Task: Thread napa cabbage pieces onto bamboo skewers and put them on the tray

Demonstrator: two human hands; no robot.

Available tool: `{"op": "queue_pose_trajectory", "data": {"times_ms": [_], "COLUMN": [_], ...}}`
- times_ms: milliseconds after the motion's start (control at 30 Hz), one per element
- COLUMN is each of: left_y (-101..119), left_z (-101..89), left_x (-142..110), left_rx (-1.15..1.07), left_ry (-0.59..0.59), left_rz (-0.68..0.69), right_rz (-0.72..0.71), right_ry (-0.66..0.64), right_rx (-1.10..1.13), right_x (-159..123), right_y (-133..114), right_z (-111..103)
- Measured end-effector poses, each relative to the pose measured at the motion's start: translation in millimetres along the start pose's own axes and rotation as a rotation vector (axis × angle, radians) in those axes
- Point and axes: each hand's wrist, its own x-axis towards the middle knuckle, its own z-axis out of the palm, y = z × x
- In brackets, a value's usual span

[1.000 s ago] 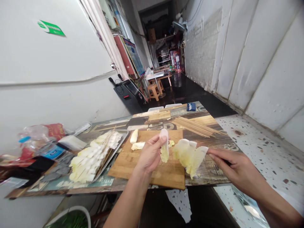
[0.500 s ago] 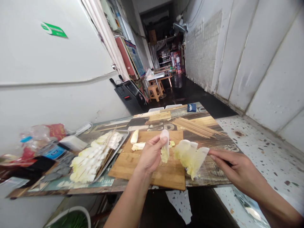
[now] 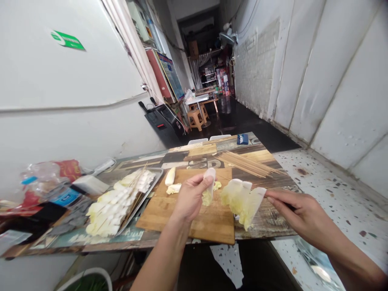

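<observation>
My left hand [image 3: 190, 196] is closed on a single napa cabbage leaf [image 3: 209, 182], its white stem end up and its yellow frilly end hanging down. This leaf is held above the wooden cutting board [image 3: 188, 212]. Off the board's right side, my right hand [image 3: 298, 208] pinches the right end of a skewer of cabbage leaves [image 3: 242, 198]; several leaves hang from it side by side. The stick itself is barely visible. A small gap separates the left hand's leaf from the skewered ones. A small cabbage heart [image 3: 170, 176] lies at the board's far left corner.
A metal tray [image 3: 141, 206] of finished cabbage skewers [image 3: 118, 202] lies left of the board. Bare bamboo skewers [image 3: 247, 163] are spread at the back right, near a blue box [image 3: 242, 139]. Bottles, a cloth and bags crowd the table's left end. A bucket [image 3: 87, 279] stands below.
The view has shifted slightly. Both hands keep their holds, and the left hand's leaf has tilted a little; nothing has been let go.
</observation>
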Motion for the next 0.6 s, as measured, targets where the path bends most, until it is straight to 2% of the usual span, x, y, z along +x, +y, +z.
{"op": "queue_pose_trajectory", "data": {"times_ms": [367,600], "left_y": [5.5,4.3], "left_z": [3.3,2.1], "left_x": [-5.9,-10.1], "left_rx": [0.095,0.157], "left_ry": [-0.056,-0.051], "left_rz": [0.068,0.148], "right_rz": [0.074,0.115], "right_ry": [-0.107,-0.143], "right_rx": [0.113,0.201], "right_x": [6.3,8.4], "right_y": [-0.9,0.3], "right_z": [-14.3,-14.1]}}
